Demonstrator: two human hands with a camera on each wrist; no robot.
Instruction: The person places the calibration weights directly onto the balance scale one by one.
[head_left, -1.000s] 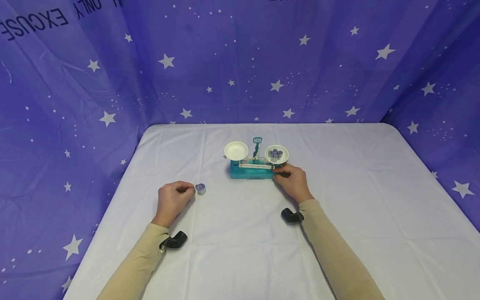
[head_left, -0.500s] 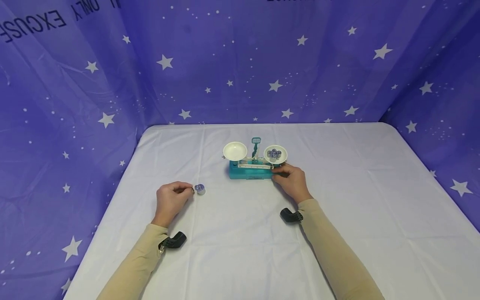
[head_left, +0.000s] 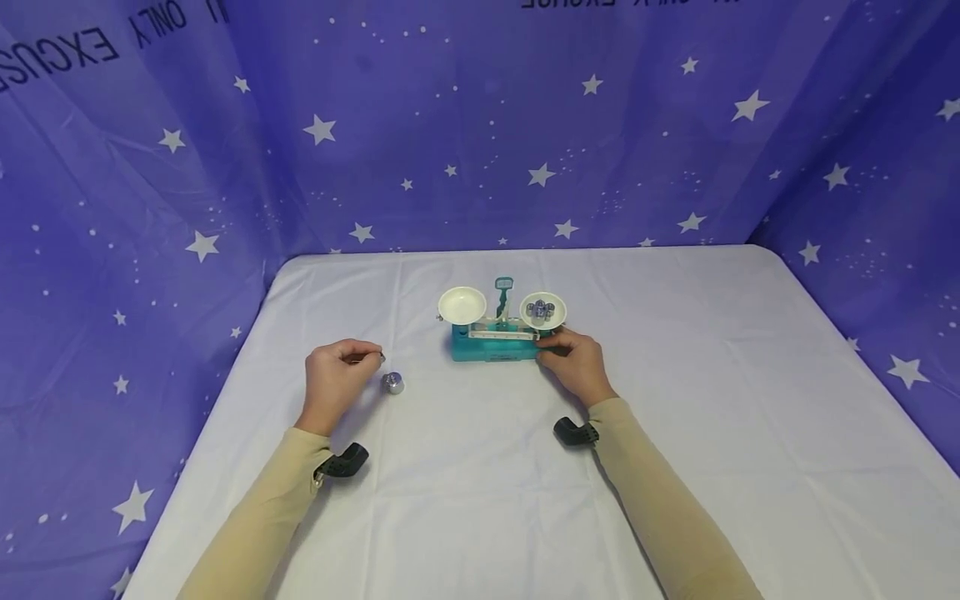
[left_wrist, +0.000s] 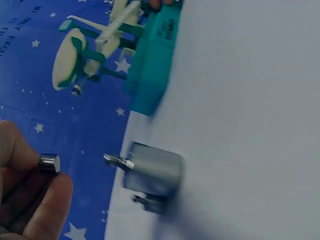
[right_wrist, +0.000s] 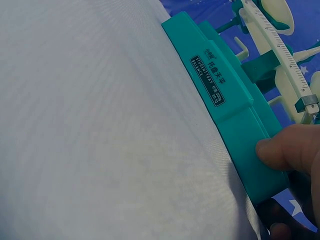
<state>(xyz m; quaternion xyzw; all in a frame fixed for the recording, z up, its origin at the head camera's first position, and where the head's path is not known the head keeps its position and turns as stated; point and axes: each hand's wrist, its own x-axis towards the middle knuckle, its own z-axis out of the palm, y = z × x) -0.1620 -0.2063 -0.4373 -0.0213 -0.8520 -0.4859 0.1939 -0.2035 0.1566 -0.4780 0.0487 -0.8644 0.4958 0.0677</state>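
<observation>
Evidently the work is part done: several small weights (head_left: 540, 309) already sit in the right pan (head_left: 557, 320) of the balance scale (head_left: 487, 349), just beyond the right hand (head_left: 576, 365), too closely set to count with certainty. None shows in the left pan (head_left: 462, 307). Judged outstanding are three pieces, none in a pan. The left hand (head_left: 337, 375) has thumb and finger narrowed on one metal weight (left_wrist: 51, 163), raised off the counter (head_left: 480, 467). A large weight (left_wrist: 156, 170) and a little weight (left_wrist: 156, 203) stand together on the counter, just beside the left hand's fingertips, slightly to their right.

Orientation is as follows. The pinched weight's flat base faces away from the fingers; its axis appears near upright, and its top is hidden in the grip. Both standing weights are upright, knobs up. The scale lies ahead of and between the hands, its long axis running crosswise, its label (right_wrist: 206, 80) facing the person. The right hand grips the right end of its base, thumb on the front. The right pan appears slightly lower than the left.
</observation>
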